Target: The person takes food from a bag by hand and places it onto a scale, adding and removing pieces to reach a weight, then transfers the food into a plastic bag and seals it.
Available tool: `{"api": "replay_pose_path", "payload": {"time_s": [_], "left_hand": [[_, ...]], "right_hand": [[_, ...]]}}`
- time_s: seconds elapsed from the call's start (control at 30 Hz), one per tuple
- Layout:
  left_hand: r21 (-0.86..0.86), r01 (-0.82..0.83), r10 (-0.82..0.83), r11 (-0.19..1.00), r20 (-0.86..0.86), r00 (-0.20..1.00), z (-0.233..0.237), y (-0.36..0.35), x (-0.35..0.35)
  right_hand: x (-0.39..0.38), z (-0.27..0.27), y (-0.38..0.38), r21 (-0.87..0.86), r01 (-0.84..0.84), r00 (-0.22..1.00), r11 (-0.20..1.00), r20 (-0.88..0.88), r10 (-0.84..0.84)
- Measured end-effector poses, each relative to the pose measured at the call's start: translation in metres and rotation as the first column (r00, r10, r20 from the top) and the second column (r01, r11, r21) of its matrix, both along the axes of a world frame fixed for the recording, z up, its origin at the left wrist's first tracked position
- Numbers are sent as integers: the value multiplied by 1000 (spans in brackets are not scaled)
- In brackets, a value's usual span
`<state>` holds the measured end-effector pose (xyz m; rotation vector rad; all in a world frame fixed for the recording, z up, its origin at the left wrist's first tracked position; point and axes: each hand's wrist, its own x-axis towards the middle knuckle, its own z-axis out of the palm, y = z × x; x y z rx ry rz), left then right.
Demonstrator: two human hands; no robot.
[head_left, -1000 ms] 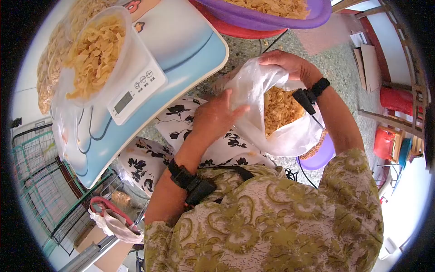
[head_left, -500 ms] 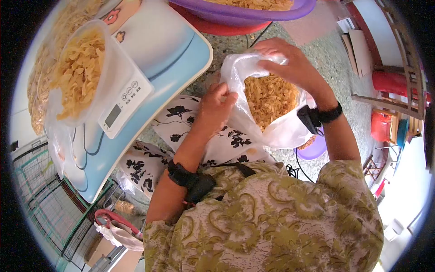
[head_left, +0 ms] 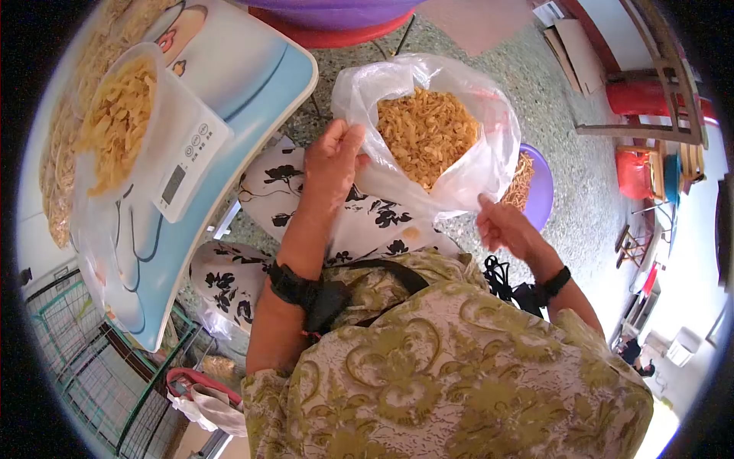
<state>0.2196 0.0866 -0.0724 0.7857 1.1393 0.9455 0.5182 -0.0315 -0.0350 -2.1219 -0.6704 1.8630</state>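
Observation:
A clear plastic bag (head_left: 489,115) stands wide open in front of me, with golden dried flakes (head_left: 428,136) inside. My left hand (head_left: 334,157) pinches the bag's left rim. On the near right side, my right hand (head_left: 505,226) grips the bag's edge between thumb and fingers. To the left, a white scale (head_left: 191,164) rests on a blue and white table, and a clear container of similar flakes (head_left: 126,115) sits on it.
The table (head_left: 260,84) fills the left side, with bulging bags of flakes (head_left: 57,164) at its far edge. A purple basin (head_left: 540,187) with brown strips is on the floor beyond the bag. Another purple basin (head_left: 336,14) is at the top. Wooden furniture (head_left: 677,84) stands at right.
My right hand has moved from the bag's far rim down to its near right edge. The bag mouth is spread wider. The view has shifted, so more of the purple floor basin shows.

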Motion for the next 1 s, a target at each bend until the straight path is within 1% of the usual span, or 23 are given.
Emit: {"api": "replay_pose_path", "payload": {"time_s": [0.03,0.07,0.13,0.17,0.23,0.27,0.3,0.37,0.4,0.47,0.5,0.53,0.57,0.6,0.63,0.67,0.7,0.73,0.77,0.83,0.87,0.97,1.0], "left_hand": [[7,17,-17,1000,-18,1000,-2,0,-2],[13,18,-18,1000,-21,1000,-3,-1,-3],[67,18,-16,998,-35,999,-1,-2,-3],[72,12,-9,997,-35,999,-2,-2,-5],[122,42,-25,992,-135,991,3,-4,-6],[127,30,-12,991,-137,991,5,-5,-8],[126,16,2,992,-138,990,6,-6,-9],[122,-4,22,992,-143,989,8,-9,-10],[108,-26,45,994,-171,984,8,-8,-9],[95,-49,67,994,-201,977,7,-7,-9],[90,-57,69,994,-139,988,3,-6,-11],[85,-64,70,994,-77,995,0,-6,-12],[86,-62,69,994,-78,995,3,-8,-11],[67,-83,83,994,15,996,6,-10,-9],[46,-103,98,994,110,989,9,-11,-9],[48,-103,97,994,109,989,8,-10,-9],[35,-81,75,996,155,985,2,-10,-10],[24,-58,52,998,202,978,1,-10,-9],[25,-56,50,998,200,978,-2,-10,-9],[14,-97,92,995,214,972,-2,-10,-8],[14,-96,91,995,214,973,-3,-11,-8],[-8,-149,147,989,220,964,1,-7,-5],[-24,-152,153,988,205,967,1,-6,-4]], "right_hand": [[-8,0,-4,-103,40,994,994,-93,-50],[-15,-3,-5,-98,41,994,994,-96,-51],[-21,-14,1,-126,224,938,966,-240,-249],[-22,-26,3,-120,218,940,968,-241,-242],[-23,-43,6,63,482,781,874,-484,-395],[-20,-47,9,-4,567,690,824,-544,-477],[-22,-45,11,-2,556,695,831,-548,-466],[-26,-41,12,-46,655,508,754,-712,-485],[-25,-41,13,-46,651,510,758,-713,-481],[-18,-41,16,-76,747,345,661,-805,-482],[-7,-51,16,-79,746,342,661,-806,-483],[9,-69,12,-68,782,288,620,-842,-456],[18,-79,10,-60,816,236,576,-874,-425],[13,-71,5,-48,788,172,613,-940,-294],[15,-78,1,-46,789,172,613,-941,-292],[18,-93,-3,-111,765,88,634,-958,-274],[20,-101,-8,-173,736,2,655,-966,-258],[-8,-66,-5,-136,801,137,583,-907,-399],[-8,-70,-5,-136,802,135,581,-907,-398],[-7,-86,-7,-154,777,246,610,-818,-520],[-4,-92,-8,-154,778,246,610,-818,-520],[17,-103,-9,-82,586,482,806,-764,-428],[23,-91,-12,425,80,944,901,-323,69]]}}
